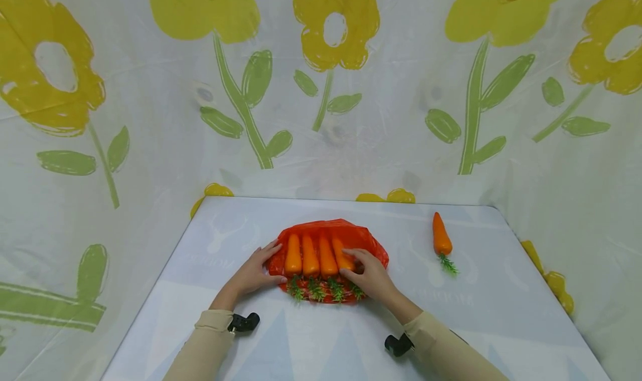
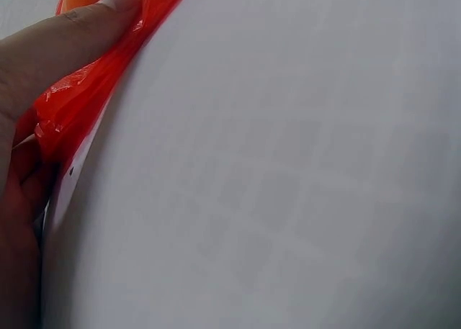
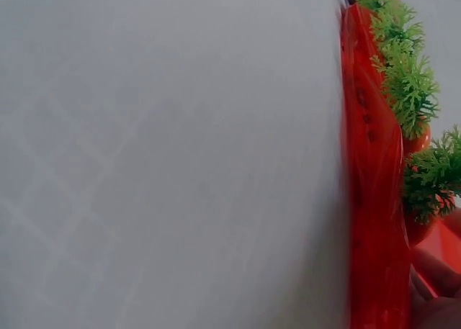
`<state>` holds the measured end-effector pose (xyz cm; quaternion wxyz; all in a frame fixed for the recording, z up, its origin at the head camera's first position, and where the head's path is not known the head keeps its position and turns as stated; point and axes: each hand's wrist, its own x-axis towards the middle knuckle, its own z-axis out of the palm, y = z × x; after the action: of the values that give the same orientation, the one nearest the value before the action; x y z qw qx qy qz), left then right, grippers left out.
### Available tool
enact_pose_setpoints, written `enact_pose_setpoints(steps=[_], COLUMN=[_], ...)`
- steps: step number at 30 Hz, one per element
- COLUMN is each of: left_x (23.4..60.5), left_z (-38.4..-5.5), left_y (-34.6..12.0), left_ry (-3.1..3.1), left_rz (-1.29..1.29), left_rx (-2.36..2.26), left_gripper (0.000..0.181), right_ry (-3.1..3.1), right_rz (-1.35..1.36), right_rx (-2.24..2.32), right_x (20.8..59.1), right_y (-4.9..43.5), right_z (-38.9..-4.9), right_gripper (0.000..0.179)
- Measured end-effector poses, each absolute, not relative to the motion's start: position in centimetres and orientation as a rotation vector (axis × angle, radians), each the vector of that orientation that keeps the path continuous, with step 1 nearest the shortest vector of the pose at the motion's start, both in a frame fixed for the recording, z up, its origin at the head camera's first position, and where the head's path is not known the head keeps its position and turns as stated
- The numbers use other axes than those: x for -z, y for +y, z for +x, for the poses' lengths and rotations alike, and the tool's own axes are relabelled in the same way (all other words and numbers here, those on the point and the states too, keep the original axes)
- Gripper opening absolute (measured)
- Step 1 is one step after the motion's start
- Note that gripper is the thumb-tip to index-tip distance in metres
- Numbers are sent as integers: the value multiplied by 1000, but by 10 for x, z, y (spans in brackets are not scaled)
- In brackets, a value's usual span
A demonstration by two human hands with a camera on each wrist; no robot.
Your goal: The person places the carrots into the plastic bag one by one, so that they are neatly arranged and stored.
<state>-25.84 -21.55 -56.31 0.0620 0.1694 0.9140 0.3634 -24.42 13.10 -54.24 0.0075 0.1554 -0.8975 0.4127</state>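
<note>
A red plastic bag (image 1: 368, 242) lies spread on the table, with several orange toy carrots (image 1: 310, 257) side by side on it, their green leafy tops (image 1: 316, 289) toward me. My left hand (image 1: 254, 270) holds the bag's left edge; in the left wrist view the thumb (image 2: 86, 37) lies over the red plastic and the other fingers are partly hidden behind it. My right hand (image 1: 372, 275) holds the rightmost carrot (image 1: 342, 253) between thumb and fingers. In the right wrist view, only part of that hand shows beside the leafy tops (image 3: 409, 88).
One more carrot (image 1: 441, 235) lies apart at the table's right rear, its leaves pointing toward me. The pale patterned table (image 1: 241, 225) ends at a flower-printed curtain (image 1: 381, 125) behind and at the sides. A black wrist camera (image 1: 244, 322) sits on each sleeve.
</note>
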Motion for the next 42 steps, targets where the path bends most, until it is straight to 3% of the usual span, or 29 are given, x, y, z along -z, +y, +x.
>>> enact_pose_setpoints(steps=[10, 42], left_x=[564, 565], left_z=[-259, -260], left_y=[-216, -216], left_ry=[2759, 2759], left_rz=[503, 489], left_rx=[-1104, -1094], left_gripper=[95, 96], right_ry=[-2739, -2695], right_rz=[488, 442], right_rx=[-1311, -1376], right_x=[541, 538], right_y=[136, 168], right_z=[-241, -234], right_gripper=[41, 44])
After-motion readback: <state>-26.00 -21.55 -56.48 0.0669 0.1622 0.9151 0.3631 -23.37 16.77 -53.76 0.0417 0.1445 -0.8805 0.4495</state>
